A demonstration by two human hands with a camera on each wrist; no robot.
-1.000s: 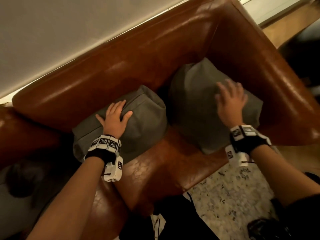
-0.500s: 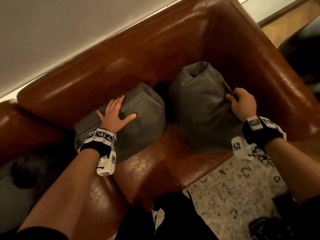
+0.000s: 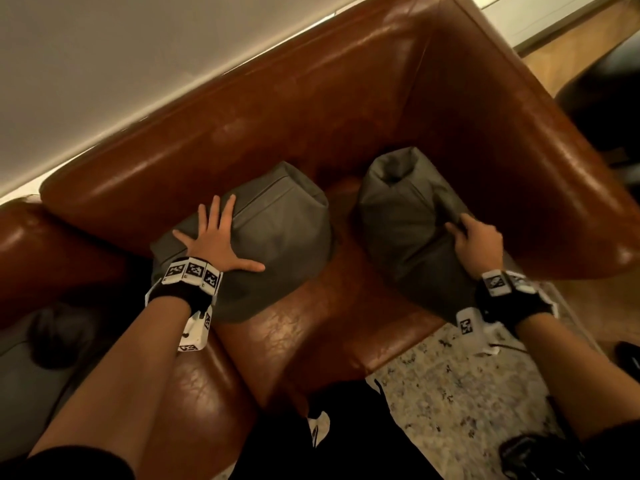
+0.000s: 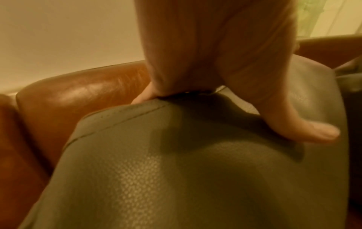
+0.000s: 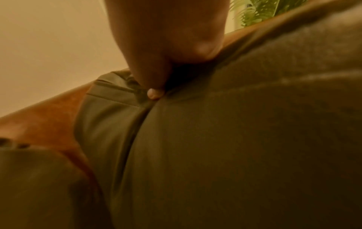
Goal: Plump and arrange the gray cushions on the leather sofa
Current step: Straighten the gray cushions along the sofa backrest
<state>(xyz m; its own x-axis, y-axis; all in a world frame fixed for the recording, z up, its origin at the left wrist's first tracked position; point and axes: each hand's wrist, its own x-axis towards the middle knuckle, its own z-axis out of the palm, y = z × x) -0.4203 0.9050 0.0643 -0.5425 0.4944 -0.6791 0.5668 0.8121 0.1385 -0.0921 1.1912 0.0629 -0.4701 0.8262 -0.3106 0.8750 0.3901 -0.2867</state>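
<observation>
Two gray cushions lean against the back of the brown leather sofa. On the left cushion my left hand lies flat with its fingers spread, thumb out to the right; the left wrist view shows the palm pressing into the gray fabric. The right cushion stands in the sofa's corner, creased down its right side. My right hand grips that right edge with curled fingers, and in the right wrist view the fingers dig into a fold of the cushion.
The sofa's right armrest runs close behind my right hand. A patterned rug covers the floor in front of the seat. A dark round object lies on gray upholstery at the far left. A green plant stands beyond the sofa.
My right hand went from lying flat on the right cushion to gripping its right edge, and the cushion got squeezed narrower. My left hand spread its fingers wider on the left cushion.
</observation>
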